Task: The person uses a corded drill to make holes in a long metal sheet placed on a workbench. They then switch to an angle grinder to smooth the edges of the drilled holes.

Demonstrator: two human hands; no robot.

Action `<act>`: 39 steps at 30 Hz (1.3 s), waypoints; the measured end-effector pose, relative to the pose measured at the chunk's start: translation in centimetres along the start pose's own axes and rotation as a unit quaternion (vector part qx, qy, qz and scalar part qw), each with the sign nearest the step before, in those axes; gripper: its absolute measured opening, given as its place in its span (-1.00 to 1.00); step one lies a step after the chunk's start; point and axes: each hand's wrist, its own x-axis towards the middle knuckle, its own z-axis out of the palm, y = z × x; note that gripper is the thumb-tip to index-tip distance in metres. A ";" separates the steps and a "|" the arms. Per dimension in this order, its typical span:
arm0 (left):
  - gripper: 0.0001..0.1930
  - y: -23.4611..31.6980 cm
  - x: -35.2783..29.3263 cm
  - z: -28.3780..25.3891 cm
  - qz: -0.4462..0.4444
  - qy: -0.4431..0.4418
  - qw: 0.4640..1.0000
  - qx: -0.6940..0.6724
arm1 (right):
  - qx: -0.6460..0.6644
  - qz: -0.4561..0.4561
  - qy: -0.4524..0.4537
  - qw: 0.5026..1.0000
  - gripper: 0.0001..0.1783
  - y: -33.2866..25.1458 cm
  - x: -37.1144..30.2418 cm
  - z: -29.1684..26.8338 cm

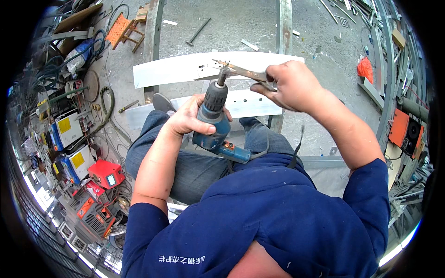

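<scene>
In my left hand point(192, 118) is a blue power drill point(218, 132) with a black chuck, my fingers wrapped round its body. The chuck points away from me, and a metal bit point(223, 75) sticks out of it. My right hand point(294, 85) grips what look like metal scissors point(248, 73) by the handles. Their blades reach left to the bit and look spread; whether they touch it I cannot tell. Below the tools lies a long white strip point(167, 72) with a few dark holes or marks near its middle. A second white strip point(266, 105), with round holes, lies nearer to me.
Two steel beams point(283, 28) run away from me under the strips. A hammer point(198, 31) and offcuts lie on the concrete floor. At left are an orange-topped stool point(118, 28), cables, and a red machine point(105, 173). Metal profiles and an orange-black machine point(405, 129) stand at right.
</scene>
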 end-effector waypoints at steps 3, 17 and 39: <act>-0.29 0.1 -0.1 0.0 0.022 -0.015 1.000 -0.010 | 0.133 0.028 -0.091 0.987 -0.45 -0.7 -0.1 -0.7; -0.30 0.3 -0.4 -0.3 0.015 -0.048 0.999 -0.018 | -0.036 -0.172 0.183 0.967 -0.19 0.3 1.3 0.9; -0.34 0.0 -0.9 -0.3 0.033 -0.088 0.995 -0.042 | 0.105 -0.028 0.033 0.994 -0.28 0.9 0.7 -0.4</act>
